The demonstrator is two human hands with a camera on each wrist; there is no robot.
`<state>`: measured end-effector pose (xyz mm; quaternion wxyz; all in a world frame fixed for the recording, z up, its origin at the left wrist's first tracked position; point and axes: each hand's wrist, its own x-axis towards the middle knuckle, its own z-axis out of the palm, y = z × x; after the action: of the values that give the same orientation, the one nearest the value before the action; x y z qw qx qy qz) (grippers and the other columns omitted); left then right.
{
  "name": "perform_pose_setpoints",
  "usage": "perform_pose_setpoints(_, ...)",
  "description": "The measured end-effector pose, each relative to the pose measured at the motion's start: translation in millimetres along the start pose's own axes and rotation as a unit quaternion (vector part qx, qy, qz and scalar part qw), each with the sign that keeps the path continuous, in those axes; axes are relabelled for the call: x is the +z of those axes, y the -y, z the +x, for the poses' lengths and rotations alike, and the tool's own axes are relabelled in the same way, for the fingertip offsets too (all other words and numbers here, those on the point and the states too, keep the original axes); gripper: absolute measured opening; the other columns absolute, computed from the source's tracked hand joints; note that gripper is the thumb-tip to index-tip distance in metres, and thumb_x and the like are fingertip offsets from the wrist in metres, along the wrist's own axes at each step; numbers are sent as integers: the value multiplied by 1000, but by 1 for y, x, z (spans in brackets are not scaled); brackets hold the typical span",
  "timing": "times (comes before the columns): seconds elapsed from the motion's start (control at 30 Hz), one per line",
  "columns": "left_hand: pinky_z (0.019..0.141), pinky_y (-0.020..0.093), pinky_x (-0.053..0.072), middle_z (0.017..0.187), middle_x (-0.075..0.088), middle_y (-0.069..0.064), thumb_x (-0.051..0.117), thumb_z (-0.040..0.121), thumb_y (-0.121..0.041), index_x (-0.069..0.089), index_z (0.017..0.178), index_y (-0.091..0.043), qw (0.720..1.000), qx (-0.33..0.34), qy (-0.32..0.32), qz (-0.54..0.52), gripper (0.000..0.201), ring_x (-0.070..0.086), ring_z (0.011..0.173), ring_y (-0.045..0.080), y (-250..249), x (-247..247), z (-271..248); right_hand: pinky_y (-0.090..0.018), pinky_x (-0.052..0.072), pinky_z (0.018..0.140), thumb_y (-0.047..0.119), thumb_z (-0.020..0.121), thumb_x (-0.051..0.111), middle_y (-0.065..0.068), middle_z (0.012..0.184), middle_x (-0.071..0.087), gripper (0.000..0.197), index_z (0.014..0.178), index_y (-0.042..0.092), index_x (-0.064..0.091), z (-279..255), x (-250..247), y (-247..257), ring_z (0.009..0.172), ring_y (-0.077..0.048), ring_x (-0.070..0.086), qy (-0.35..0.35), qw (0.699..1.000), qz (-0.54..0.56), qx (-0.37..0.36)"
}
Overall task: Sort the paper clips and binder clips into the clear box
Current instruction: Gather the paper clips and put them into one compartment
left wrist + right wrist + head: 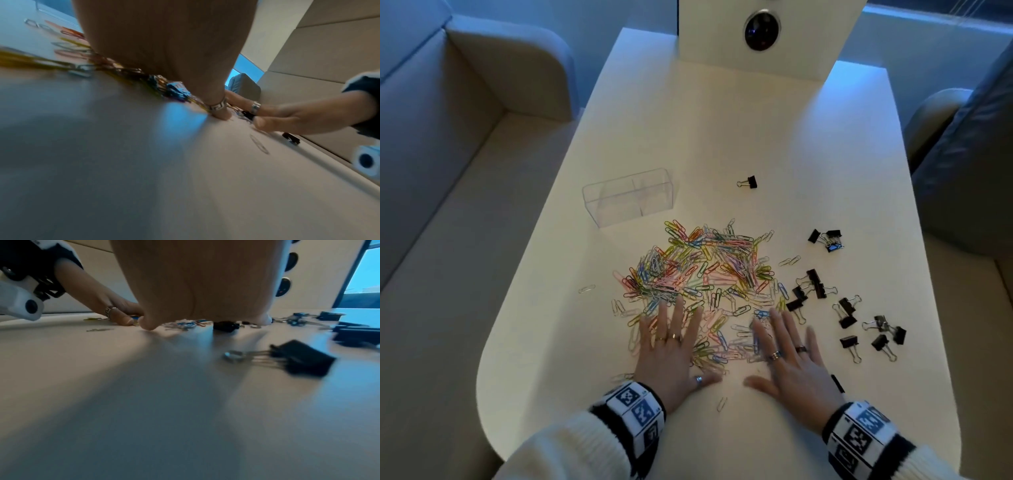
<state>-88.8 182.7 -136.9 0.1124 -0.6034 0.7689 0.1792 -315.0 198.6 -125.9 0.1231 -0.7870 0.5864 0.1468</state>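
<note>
A wide heap of coloured paper clips (709, 274) covers the middle of the white table (756, 137). My left hand (671, 342) lies flat on the heap's near left edge, fingers straight and spread. My right hand (787, 353) lies flat on the near right edge in the same way. Several black binder clips (846, 315) are scattered to the right of the heap, and one binder clip (748, 182) sits alone further back. The clear box (628, 196), split into compartments, stands behind the heap on the left. In the right wrist view a binder clip (298, 360) lies close beside my palm (195, 280).
A lone paper clip (586, 288) lies left of the heap and another (721, 404) between my wrists. A white panel with a round dark fitting (762, 29) stands at the table's far end. Beige upholstered seats (448, 171) flank the table on both sides.
</note>
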Motion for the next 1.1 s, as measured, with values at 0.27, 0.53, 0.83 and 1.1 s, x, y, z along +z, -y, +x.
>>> perform_pose_setpoints(0.27, 104, 56, 5, 152, 20, 16, 10, 68, -89, 20, 146, -13, 1000, 1, 15, -3, 109, 14, 138, 37, 6, -18, -1, -41, -7, 110, 73, 85, 8, -9, 155, -6, 86, 147, 14, -4, -13, -14, -23, 141, -24, -2, -30, 997, 27, 71)
perform_pose_setpoints(0.53, 101, 58, -28, 138, -50, 3, 39, 63, -85, -50, 123, -31, 995, 70, 73, -4, 120, -52, 122, 26, -13, -22, -3, -49, -2, 109, 83, 70, 6, -12, 154, -1, 103, 147, 15, 2, 24, -24, 5, 139, -32, 3, 26, 999, 20, 23)
perform_pose_setpoints(0.83, 104, 52, -17, 138, -46, 4, -13, 39, -95, -47, 126, -24, 991, -79, 16, -107, 117, -37, 131, 29, 22, -42, -10, -39, -16, 110, 87, 45, -7, -8, 138, -45, 106, 119, 26, -53, 20, -49, 2, 131, -29, -36, 86, 993, 83, 3)
perform_pose_setpoints(1.1, 113, 47, -11, 148, -35, 10, 16, 73, -79, -31, 138, -19, 984, -65, 66, -155, 100, -33, 135, 31, 5, -40, 4, -37, -12, 110, 76, 74, 6, -5, 143, -34, 93, 141, 18, -21, 45, -48, 50, 131, -23, -32, 78, 987, 135, -43)
